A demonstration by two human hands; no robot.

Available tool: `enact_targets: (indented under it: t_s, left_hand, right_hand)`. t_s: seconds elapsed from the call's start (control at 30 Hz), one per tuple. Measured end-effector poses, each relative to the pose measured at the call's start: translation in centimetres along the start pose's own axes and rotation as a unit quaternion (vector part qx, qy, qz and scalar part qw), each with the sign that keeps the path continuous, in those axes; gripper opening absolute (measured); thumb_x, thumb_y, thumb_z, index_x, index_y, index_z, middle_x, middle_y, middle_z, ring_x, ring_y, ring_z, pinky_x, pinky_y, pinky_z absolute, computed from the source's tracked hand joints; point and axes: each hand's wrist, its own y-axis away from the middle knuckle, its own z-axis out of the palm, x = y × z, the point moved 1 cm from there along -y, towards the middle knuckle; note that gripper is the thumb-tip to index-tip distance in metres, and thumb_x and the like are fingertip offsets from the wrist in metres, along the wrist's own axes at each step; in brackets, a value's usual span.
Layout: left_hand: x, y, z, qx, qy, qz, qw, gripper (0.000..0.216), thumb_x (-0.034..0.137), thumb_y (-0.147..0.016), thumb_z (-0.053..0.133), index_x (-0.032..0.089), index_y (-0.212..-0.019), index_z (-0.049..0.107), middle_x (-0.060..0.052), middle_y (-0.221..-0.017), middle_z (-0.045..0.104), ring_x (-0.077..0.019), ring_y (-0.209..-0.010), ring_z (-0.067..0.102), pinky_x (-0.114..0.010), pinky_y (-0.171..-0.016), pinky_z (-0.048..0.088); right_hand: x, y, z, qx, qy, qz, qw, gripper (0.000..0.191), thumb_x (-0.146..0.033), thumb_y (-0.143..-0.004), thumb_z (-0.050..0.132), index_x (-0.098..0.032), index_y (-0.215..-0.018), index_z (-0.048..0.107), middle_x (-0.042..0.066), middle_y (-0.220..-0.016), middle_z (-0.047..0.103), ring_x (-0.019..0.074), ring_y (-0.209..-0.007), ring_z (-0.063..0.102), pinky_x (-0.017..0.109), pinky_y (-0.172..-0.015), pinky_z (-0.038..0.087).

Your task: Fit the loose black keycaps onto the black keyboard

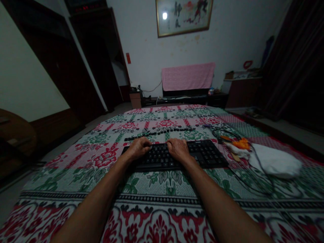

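Note:
A black computer keyboard (162,158) lies flat on a patterned bedspread (106,182), with keys in place across its middle and right. Over its left part, my left hand (138,148) is closed, thumb and fingers drawn together near the upper keys. What lies between those fingertips is too small and dark to make out. My right hand (178,148) rests on the upper middle of the keyboard, its fingers bent over the far edge and its thumb toward the keys. Beyond both hands, small black keycaps (162,132) are laid out in a long slanting line.
To the right lie a white cloth-like bundle (275,161), an orange item (241,143) and a loose black cable (260,192). Past the bed's far end, a pink cloth (188,77) drapes over something on a low stand. A dark cabinet (243,91) stands at the right.

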Motion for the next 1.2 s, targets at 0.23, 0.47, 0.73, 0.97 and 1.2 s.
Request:
enact_targets:
  t_s: [0.23,0.47,0.73,0.97,1.2]
  left_hand:
    - [-0.19,0.18,0.08,-0.017,-0.021,-0.001,1.0,0.027,0.022,-0.07,0.052,0.019,-0.092,0.066,-0.003,-0.086,0.062,-0.015,-0.082,0.057,-0.024,-0.075,0.042]
    - [-0.47,0.13,0.22,-0.029,0.009,0.005,1.0,0.026,0.025,-0.071,0.052,0.018,-0.092,0.066,-0.003,-0.087,0.064,-0.0143,-0.083,0.057,-0.022,-0.074,0.042]
    - [0.26,0.17,0.19,-0.039,0.014,-0.005,0.999,0.026,0.026,-0.071,0.052,0.021,-0.091,0.067,-0.001,-0.087,0.066,-0.0143,-0.081,0.058,-0.023,-0.075,0.042]
    - [0.19,-0.14,0.48,-0.04,0.1,-0.077,0.991,0.024,0.025,-0.066,0.054,0.018,-0.082,0.069,0.0,-0.079,0.069,-0.0145,-0.072,0.06,-0.023,-0.068,0.043]
    - [-0.17,-0.45,0.95,-0.036,0.119,-0.106,0.987,0.024,0.029,-0.066,0.053,0.017,-0.078,0.069,0.002,-0.067,0.065,-0.0124,-0.062,0.055,-0.022,-0.059,0.04]
  right_hand:
    - [-0.1,0.06,-0.08,0.002,0.009,0.002,1.0,0.031,-0.029,-0.085,0.032,-0.02,-0.097,0.059,0.008,-0.096,0.062,0.0195,-0.094,0.053,0.035,-0.085,0.022]
    - [-0.1,0.07,-0.17,-0.008,0.005,0.006,1.0,0.03,-0.028,-0.085,0.033,-0.021,-0.097,0.059,0.007,-0.097,0.062,0.0183,-0.097,0.051,0.033,-0.088,0.021]
    - [-0.21,0.06,-0.23,-0.014,0.01,0.006,1.0,0.031,-0.028,-0.086,0.031,-0.021,-0.099,0.058,0.007,-0.099,0.061,0.0186,-0.097,0.051,0.035,-0.088,0.02]
    - [-0.28,-0.01,-0.34,-0.023,0.013,0.01,1.0,0.031,-0.029,-0.085,0.032,-0.021,-0.099,0.059,0.007,-0.099,0.061,0.0191,-0.097,0.05,0.034,-0.087,0.021]
    - [-0.17,-0.03,-0.18,-0.02,0.011,0.007,1.0,0.032,-0.028,-0.086,0.031,-0.021,-0.101,0.059,0.008,-0.099,0.061,0.019,-0.098,0.05,0.035,-0.088,0.02]
